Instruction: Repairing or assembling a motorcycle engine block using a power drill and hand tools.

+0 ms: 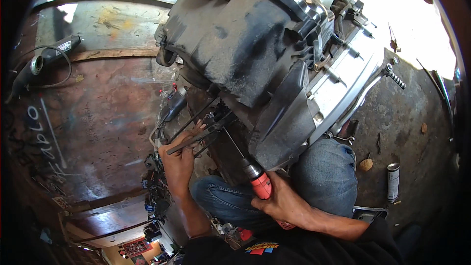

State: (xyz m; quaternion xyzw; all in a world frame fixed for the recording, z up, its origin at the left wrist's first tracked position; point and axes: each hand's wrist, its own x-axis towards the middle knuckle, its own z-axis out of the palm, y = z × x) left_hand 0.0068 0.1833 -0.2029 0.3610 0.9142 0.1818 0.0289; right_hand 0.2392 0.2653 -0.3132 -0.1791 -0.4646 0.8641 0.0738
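My right hand (283, 202) is wrapped round a red power drill (262, 185) with a black and silver chuck (251, 168). A long thin bit (232, 142) runs from the chuck up and left to a dark metal bracket (202, 134). My left hand (177, 163) is closed round the bracket's flat bars. Whether the bit's tip touches the metal I cannot tell. Just beyond the hands stands a large dirty black plastic housing (230, 39) of a motor scooter, with a silver engine-side cover (338, 76) at its right.
My jeans-clad knee (325, 176) is close to my right hand. A spray can (393, 181) and a dry leaf (366, 164) are on the floor at right. Small parts and tools (154, 191) crowd the left side, near a reddish-brown wooden panel (98, 132). A black exhaust muffler (49, 59) is at far left.
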